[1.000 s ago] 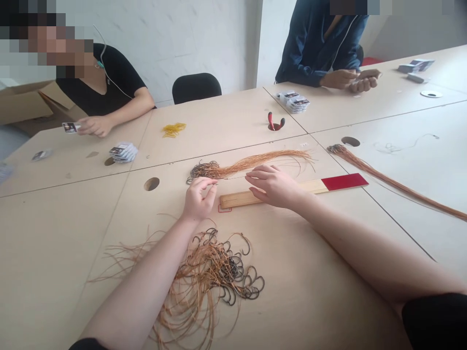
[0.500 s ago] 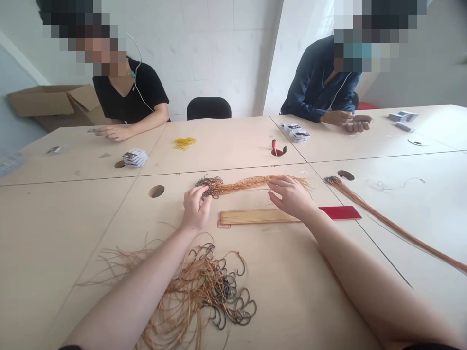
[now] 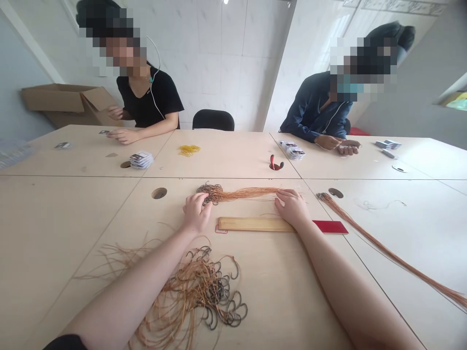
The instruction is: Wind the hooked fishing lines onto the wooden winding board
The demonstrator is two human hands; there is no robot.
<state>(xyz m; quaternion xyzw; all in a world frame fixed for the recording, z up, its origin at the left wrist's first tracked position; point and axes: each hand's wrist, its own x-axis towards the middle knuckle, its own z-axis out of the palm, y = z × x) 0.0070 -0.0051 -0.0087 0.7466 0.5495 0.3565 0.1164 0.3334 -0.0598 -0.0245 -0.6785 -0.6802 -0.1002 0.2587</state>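
Right hand [image 3: 292, 208] lowered, seemingly on hook bundle [image 3: 237, 195]

Own hands: two, the left hand [image 3: 197, 211] and the right hand [image 3: 292, 206]
Seated co-workers: two, the black-shirted co-worker [image 3: 151, 99] and the navy-jacketed co-worker [image 3: 314, 114]
Hook bundles: three, the touched bundle [image 3: 237, 194], the loose pile [image 3: 193, 291] and the far bundle [image 3: 383, 238]
Card stacks: three, the left stack [image 3: 141, 159], the middle stack [image 3: 292, 150] and the right stack [image 3: 388, 144]
Pliers: one pair [image 3: 274, 163]
Rubber-band bunches: one bunch [image 3: 188, 150]
Wooden boards: one board [image 3: 251, 224]
Red cards: one card [image 3: 330, 226]
Cardboard boxes: one box [image 3: 54, 99]
Chairs: one black chair [image 3: 213, 120]
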